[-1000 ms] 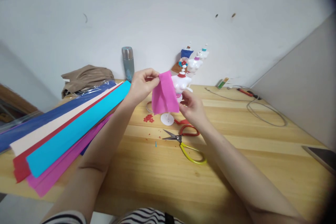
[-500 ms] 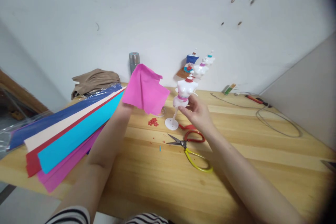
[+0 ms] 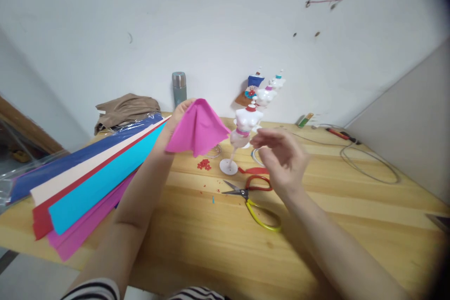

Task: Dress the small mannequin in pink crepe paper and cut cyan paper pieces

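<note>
My left hand (image 3: pixel 183 108) is closed on the top of a pink sheet (image 3: pixel 198 131), which hangs in folds and hides most of the fingers. Right of the sheet stands a small white dress form (image 3: pixel 248 119) with a red neck band and a pink waist band, on a round white base (image 3: pixel 228 167). My right hand (image 3: pixel 281 154) is just right of the form, fingers curled but apart, holding nothing. Below lie scissors (image 3: pixel 243 193) with one red and one yellow handle, blades parted, beside small red flower pieces (image 3: pixel 204 164).
Long coloured sheets (image 3: pixel 101 168) lie at the left, near brown cloth (image 3: pixel 128 110) and a flask (image 3: pixel 179 89). Several dress forms (image 3: pixel 266 95) stand behind. A red strip (image 3: pixel 256 170) lies by the scissors; a grey cable (image 3: pixel 369 163) curls at the right.
My right hand has let go of the dress form and moved to the right. The pink sheet has dropped a little and folded closer together, and more of my left hand shows.
</note>
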`<state>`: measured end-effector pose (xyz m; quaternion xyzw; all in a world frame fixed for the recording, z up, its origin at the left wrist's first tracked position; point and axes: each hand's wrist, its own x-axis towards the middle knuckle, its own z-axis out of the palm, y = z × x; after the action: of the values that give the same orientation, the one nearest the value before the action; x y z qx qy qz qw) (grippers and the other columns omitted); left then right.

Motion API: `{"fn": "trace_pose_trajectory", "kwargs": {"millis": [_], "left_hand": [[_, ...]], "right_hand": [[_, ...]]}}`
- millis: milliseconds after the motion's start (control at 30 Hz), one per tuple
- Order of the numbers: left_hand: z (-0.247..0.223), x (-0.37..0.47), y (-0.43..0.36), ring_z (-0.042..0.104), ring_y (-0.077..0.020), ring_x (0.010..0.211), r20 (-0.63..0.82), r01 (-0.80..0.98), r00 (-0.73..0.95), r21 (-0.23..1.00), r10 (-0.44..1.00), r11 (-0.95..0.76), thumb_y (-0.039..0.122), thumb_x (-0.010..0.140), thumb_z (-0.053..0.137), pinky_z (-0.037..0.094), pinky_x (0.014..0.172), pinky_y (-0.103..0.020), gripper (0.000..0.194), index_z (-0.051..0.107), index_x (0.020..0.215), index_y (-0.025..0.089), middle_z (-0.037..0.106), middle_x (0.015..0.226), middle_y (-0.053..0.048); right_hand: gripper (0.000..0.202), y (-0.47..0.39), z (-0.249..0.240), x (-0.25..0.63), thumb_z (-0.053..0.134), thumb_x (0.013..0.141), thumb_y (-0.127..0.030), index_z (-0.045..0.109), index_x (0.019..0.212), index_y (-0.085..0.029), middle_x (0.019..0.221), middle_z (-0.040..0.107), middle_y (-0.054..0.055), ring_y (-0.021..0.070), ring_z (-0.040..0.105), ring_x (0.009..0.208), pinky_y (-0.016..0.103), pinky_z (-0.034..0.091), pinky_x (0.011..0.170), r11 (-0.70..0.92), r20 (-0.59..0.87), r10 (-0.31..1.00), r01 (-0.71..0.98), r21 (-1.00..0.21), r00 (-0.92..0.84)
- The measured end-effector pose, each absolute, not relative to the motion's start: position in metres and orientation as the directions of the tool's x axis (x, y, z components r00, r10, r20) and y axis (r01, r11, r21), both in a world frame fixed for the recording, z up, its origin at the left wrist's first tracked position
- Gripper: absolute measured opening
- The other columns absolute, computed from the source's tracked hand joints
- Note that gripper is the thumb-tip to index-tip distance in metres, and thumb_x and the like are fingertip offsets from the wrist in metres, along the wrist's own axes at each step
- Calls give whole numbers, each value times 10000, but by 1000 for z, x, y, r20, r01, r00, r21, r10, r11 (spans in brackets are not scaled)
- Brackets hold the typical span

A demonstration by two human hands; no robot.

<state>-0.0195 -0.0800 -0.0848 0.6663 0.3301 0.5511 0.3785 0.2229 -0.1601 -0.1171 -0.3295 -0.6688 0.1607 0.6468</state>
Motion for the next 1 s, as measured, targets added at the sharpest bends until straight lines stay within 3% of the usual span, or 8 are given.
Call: {"fn": "trace_pose_trajectory", "kwargs": {"millis": [100,200,400,567,700,800,867,1000], "left_hand": [[-68,-4,-92,626,-144,644,434,-207,285,899,855,-387,635,572,914,561,603,-289,511,692,756,213,707,830,-26],[-60,6,-98,638,-146,671,422,-219,405,906,811,-362,565,570,946,556,644,-274,467,721,712,181,704,789,-41],[-58,5,-96,639,-145,604,262,-81,588,960,765,-267,616,679,874,528,585,-258,484,742,756,156,700,707,-50],[-46,3,-111,737,-239,880,201,-33,616,972,762,-231,806,816,596,582,705,-283,672,763,875,159,764,915,-143],[-32,8,-140,716,-240,1015,289,141,572,887,768,-440,514,823,734,575,827,-293,410,761,1072,189,763,1094,-106],[-29,13,-152,698,-218,976,369,280,486,793,792,-541,244,750,747,554,813,-285,281,764,1021,172,764,1070,-83],[-29,14,-152,677,-185,836,368,308,473,782,800,-542,193,780,668,534,736,-276,129,759,862,154,755,899,-68],[-30,9,-144,573,-137,622,293,316,518,808,804,-498,229,820,642,440,568,-252,177,705,677,147,675,680,-36]], "right_hand": [[505,-176,-111,210,723,825,-360,638,1319,-301,1242,719,90,296,701,1069,479,593,877,672,657,741,173,-720,-143],[575,-181,-104,201,779,772,-367,641,1324,-290,1342,696,86,312,678,1180,499,582,969,609,603,792,189,-770,-92],[188,-172,-96,213,736,816,-345,719,985,-264,910,758,41,242,721,812,433,620,745,549,562,820,132,-825,104],[83,-172,-88,222,711,809,-335,703,848,-262,752,697,19,207,658,664,377,563,599,599,632,765,222,-769,124],[33,-180,-81,220,696,828,-310,712,814,-286,759,696,29,222,652,692,421,580,647,632,675,737,320,-706,31],[40,-182,-79,220,691,824,-293,728,830,-280,783,709,30,224,669,724,431,597,689,642,665,745,307,-702,-37],[52,-182,-80,221,690,830,-302,733,841,-274,796,715,33,225,672,731,429,597,685,626,646,762,299,-720,-38],[71,-178,-83,226,705,845,-365,727,844,-297,808,724,40,235,656,713,447,587,666,603,634,774,306,-737,3]]}}
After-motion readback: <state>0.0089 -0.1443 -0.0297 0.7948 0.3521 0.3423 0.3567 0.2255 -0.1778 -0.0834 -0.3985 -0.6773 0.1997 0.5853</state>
